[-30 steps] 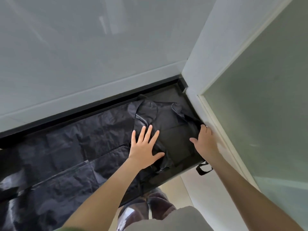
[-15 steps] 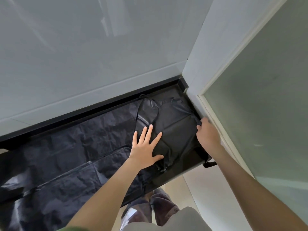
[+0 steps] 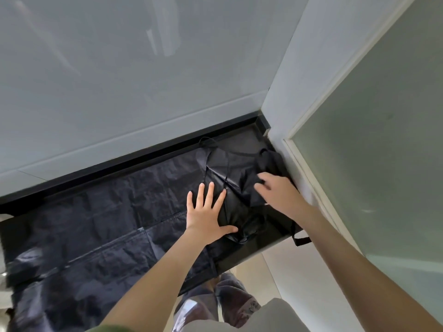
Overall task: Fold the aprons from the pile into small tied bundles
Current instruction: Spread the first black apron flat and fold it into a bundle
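Observation:
A black apron (image 3: 100, 212) lies spread along a black counter (image 3: 254, 254), its bib end bunched in the right corner. My left hand (image 3: 207, 215) presses flat on the cloth with fingers spread, just left of a crease. My right hand (image 3: 278, 190) holds a raised fold of the bib (image 3: 266, 164) above the cloth, fingers blurred. Thin ties (image 3: 226, 173) run across the bib, and one strap (image 3: 299, 239) hangs over the counter's front edge.
A white wall with a black upstand (image 3: 134, 160) runs behind the counter. A white frame and frosted glass panel (image 3: 374, 164) close the right side. Below the counter edge are my legs (image 3: 230, 305) and pale floor.
My right hand has moved from the right edge of the bib inward to the left, lifting a fold of cloth over. My left hand has stayed pressed in place.

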Action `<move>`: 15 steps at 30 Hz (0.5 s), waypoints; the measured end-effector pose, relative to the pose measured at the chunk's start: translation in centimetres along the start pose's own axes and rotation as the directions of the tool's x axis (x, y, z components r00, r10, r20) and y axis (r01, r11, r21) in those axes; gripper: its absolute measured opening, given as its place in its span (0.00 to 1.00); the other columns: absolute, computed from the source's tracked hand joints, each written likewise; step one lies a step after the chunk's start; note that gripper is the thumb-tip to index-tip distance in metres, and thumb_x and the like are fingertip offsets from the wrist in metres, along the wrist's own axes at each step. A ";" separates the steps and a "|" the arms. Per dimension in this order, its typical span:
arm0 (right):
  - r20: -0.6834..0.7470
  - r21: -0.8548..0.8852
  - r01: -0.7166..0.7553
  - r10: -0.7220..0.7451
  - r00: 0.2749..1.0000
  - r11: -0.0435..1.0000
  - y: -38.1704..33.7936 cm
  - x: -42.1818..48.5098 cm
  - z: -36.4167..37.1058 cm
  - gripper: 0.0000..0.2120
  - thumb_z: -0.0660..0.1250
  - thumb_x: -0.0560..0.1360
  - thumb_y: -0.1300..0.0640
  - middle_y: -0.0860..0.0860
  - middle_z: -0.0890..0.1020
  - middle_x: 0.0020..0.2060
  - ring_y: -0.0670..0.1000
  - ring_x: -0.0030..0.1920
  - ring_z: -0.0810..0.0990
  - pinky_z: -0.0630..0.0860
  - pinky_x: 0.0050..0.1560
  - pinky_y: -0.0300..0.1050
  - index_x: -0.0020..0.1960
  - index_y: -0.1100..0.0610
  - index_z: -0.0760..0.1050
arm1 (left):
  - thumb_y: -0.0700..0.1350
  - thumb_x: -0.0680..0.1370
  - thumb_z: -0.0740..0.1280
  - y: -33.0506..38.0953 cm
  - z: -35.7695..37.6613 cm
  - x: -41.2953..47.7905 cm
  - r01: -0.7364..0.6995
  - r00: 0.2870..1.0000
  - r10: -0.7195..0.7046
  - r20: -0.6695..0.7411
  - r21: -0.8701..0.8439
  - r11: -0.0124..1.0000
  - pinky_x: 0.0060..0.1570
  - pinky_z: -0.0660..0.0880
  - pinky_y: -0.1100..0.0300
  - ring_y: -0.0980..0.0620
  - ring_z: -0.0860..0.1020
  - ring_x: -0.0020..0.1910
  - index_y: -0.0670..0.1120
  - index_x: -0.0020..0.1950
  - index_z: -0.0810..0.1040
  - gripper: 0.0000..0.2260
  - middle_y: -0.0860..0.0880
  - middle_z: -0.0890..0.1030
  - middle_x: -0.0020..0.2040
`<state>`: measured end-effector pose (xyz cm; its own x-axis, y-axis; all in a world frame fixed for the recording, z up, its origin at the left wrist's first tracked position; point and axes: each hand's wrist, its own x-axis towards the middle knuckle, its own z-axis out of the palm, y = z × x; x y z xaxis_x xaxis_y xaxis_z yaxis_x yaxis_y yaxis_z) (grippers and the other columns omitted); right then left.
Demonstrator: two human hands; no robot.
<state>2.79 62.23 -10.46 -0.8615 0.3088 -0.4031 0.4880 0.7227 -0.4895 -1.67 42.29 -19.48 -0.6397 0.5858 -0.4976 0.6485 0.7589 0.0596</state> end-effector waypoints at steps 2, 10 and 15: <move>0.119 -0.029 0.043 -0.039 0.992 0.999 -1.2 -0.4 1.6 0.26 0.62 0.79 0.52 0.53 0.80 0.47 0.55 0.51 0.79 0.75 0.52 0.49 0.74 0.56 0.61 | 0.78 0.69 0.48 -0.3 0.0 -0.3 -0.011 1.000 0.011 -0.015 -0.004 1.000 0.72 0.36 0.39 0.41 0.30 0.74 0.55 0.75 0.30 0.47 0.46 0.29 0.75; 0.101 -0.156 -0.130 0.147 0.984 0.979 1.2 -1.1 5.5 0.44 0.66 0.77 0.57 0.56 0.78 0.47 0.56 0.47 0.80 0.76 0.48 0.49 0.78 0.56 0.35 | 0.76 0.71 0.50 -2.3 -1.0 -0.7 -0.049 0.999 0.049 0.020 -0.017 0.999 0.72 0.38 0.40 0.44 0.33 0.76 0.54 0.78 0.36 0.45 0.46 0.35 0.78; -0.014 -0.102 -0.257 0.257 0.966 0.961 3.8 -1.7 5.0 0.39 0.61 0.78 0.62 0.55 0.76 0.41 0.52 0.38 0.73 0.68 0.41 0.46 0.77 0.58 0.36 | 0.74 0.71 0.49 -0.5 2.0 -2.8 -0.032 0.963 -0.015 -0.271 -0.168 0.985 0.71 0.54 0.37 0.41 0.52 0.77 0.49 0.79 0.49 0.43 0.41 0.55 0.78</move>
<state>6.75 61.34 -15.50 -0.7090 0.4931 -0.5041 0.6762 0.6783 -0.2876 0.59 39.70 -19.85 -0.7374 0.6293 -0.2456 0.5899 0.7770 0.2196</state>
